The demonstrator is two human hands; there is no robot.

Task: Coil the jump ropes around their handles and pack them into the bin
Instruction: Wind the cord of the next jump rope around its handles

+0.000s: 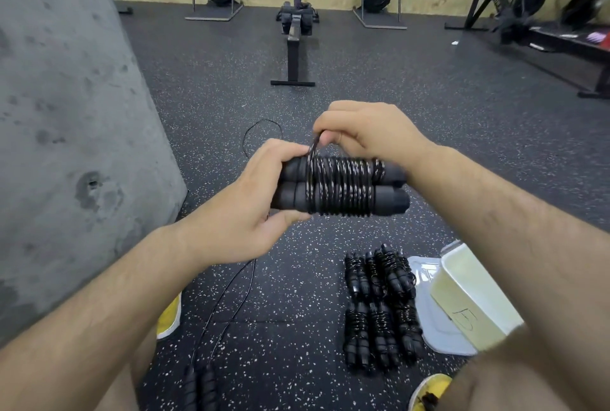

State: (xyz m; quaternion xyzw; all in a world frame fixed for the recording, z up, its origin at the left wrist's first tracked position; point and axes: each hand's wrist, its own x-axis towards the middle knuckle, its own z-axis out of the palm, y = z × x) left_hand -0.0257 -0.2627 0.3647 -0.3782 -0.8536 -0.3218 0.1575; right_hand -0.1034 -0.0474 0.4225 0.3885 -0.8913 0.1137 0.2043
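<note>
Seen from the head camera, the jump rope (343,186) is held up over the floor (429,133), its two handles side by side and almost fully wrapped. To finish well, I'd pull the last loop (313,150) taut and tuck it under a neighbouring turn. The left hand (257,199) grips the handles' left end. The right hand (366,133) pinches the loop above them. Coiled ropes (379,305) lie beside the bin (462,285).
</note>
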